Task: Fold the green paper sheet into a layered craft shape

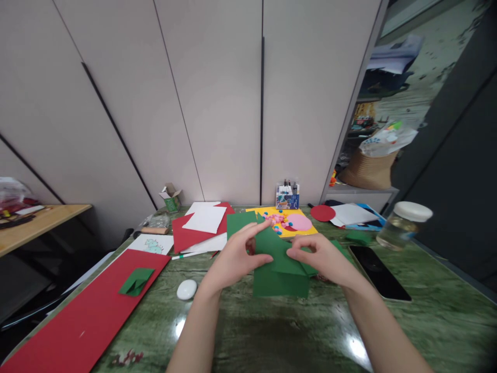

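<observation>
A sheet of green paper (272, 248) is between my two hands, above the table. My left hand (240, 254) is at its left side, with the thumb lying over the paper, the index finger stretched along the top, and the other fingers partly hidden. My right hand (320, 254) pinches the paper's right side between thumb and bent fingers. Below the hands lies another piece of green paper (281, 286); whether it joins the held one I cannot tell. More green paper (237, 221) shows behind my left hand.
A folded green piece (136, 281) rests on a long red sheet (85, 316). Around lie a white rounded object (187, 289), a phone (378, 272), a lidded jar (404, 225), a yellow sheet (310, 228) bearing small coloured bits, a pen box (288, 198) and white paper (205, 219).
</observation>
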Demonstrator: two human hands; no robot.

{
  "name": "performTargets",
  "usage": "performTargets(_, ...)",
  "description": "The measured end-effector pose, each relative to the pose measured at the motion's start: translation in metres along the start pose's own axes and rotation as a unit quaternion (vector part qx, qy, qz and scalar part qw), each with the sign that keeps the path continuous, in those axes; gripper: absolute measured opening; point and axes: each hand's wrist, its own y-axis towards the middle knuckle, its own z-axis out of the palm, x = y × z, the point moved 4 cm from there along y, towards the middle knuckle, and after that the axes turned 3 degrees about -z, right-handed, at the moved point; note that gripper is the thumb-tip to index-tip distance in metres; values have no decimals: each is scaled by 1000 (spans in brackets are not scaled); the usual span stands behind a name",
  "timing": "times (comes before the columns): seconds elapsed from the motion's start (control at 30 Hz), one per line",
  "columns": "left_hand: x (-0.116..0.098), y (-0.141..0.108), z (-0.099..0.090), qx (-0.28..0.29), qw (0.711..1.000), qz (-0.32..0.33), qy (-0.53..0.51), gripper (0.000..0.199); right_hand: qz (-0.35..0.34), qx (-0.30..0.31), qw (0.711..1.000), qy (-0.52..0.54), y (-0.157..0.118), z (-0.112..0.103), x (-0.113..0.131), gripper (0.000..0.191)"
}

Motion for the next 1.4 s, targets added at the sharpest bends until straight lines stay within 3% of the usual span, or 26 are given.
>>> performTargets(0.6,0,-2,-4,-7,999,-33,-13,67,13,17,1000,-3,0,-4,-5,32)
performTargets(1.4,6,-2,-5,-21,999,-29,-37,69,3,54,998,-35,-5,-12,-10,28)
